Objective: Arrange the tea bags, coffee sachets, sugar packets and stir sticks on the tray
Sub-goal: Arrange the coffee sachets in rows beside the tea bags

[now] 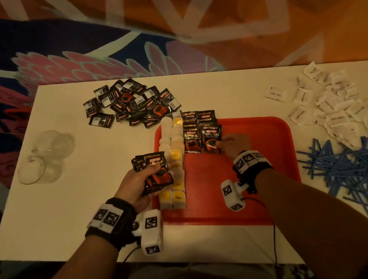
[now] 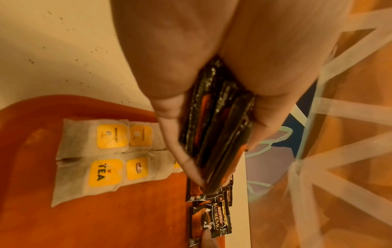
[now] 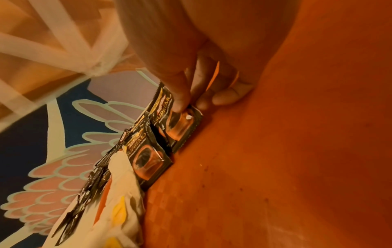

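Coffee sachets [image 1: 201, 132], glossy black foil printed with a red cup, lie in two overlapping columns at the far left of a red plastic tray [image 1: 257, 131], just beside two columns of papery tea bags [image 1: 174, 163] with yellow tags. The right hand [image 1: 234, 144] presses its fingertips [image 3: 180, 104] on the nearest sachet; the right wrist view alone shows the thumb bearing on the foil while the other fingers curl onto the tray's faintly gridded floor. The left hand [image 1: 137, 183] grips a fanned stack of sachets [image 1: 156, 170] over the tray's left rim; only the left wrist view shows their thin edges wedged between thumb and fingers, and the word TEA on a tag below. The tray sits on a white worktop [image 1: 71, 209]. More sachets lie heaped [image 1: 128, 102] beyond it, white sugar packets [image 1: 325, 100] and blue stir sticks [image 1: 360, 165] scattered to the right, clear glasses [image 1: 45, 155] to the left. A patterned carpet [image 1: 77, 59] covers the floor.
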### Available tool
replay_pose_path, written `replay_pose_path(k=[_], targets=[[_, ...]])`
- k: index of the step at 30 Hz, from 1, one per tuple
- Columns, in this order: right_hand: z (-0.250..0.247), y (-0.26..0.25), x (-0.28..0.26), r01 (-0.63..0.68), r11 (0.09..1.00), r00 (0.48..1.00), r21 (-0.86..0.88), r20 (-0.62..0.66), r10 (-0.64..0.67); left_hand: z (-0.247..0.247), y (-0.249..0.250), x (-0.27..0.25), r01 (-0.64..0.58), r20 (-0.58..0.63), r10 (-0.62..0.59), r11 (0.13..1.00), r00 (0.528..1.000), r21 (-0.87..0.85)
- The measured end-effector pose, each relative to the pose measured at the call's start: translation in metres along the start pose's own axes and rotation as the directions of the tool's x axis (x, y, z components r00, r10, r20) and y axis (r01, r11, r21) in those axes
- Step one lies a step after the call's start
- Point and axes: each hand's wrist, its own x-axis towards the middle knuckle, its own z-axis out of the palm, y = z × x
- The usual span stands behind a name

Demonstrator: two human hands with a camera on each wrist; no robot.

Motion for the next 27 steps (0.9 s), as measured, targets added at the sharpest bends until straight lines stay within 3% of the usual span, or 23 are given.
replay_pose_path(k=[18, 27], targets=[[0.0058, -0.0040, 0.0053, -0.046, 0.994, 0.996, 0.096, -0.073, 0.053, -0.0079, -0.0006, 0.0060, -0.016, 0.006, 0.016, 0.999, 1.000, 0.031], [0.0061, -0.0012, 0.0004, 0.003, 0.999, 0.996, 0.036, -0.095, 0.000, -0.0092, -0.0043, 0.0084, -0.024, 0.010, 0.024, 0.999, 1.000, 0.027]])
